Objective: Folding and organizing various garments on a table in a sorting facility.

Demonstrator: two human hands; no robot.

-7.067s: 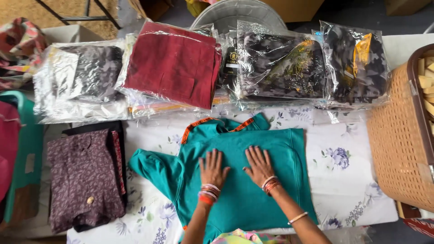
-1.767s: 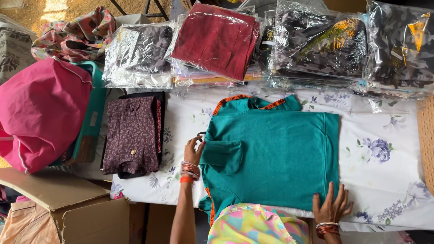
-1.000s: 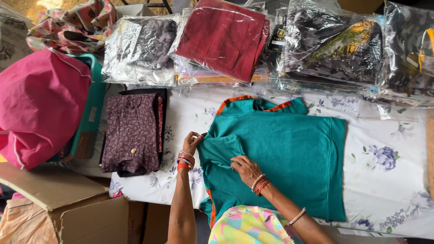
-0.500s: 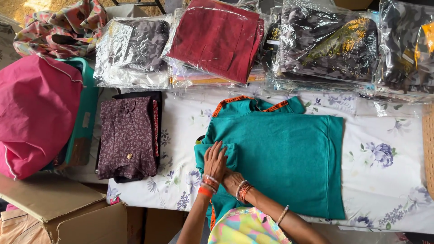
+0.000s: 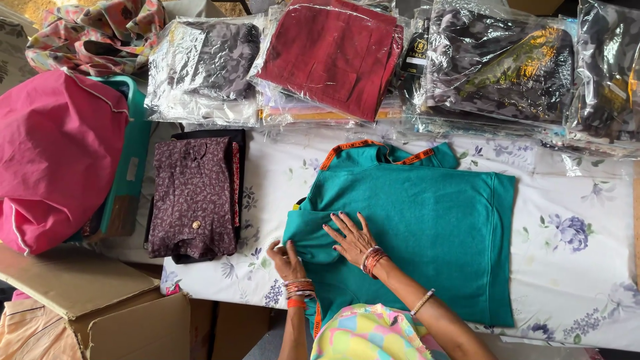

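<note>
A teal garment [image 5: 427,220] with orange neck trim lies partly folded on a white floral sheet [image 5: 573,247]. My right hand [image 5: 351,238] presses flat, fingers spread, on the folded left part of the garment. My left hand [image 5: 285,259] pinches the garment's lower left edge at the sheet. Both wrists carry red and orange bangles.
A folded maroon patterned garment [image 5: 193,197] lies left of the teal one. Plastic-wrapped folded clothes [image 5: 333,53] line the far edge. A pink bag [image 5: 57,153] sits on a teal crate at left, a cardboard box [image 5: 100,300] below it.
My right hand came from the sheet's near right edge across onto the garment's left side. My left hand slid from the sleeve fold down to the lower left edge. The view shifted slightly.
</note>
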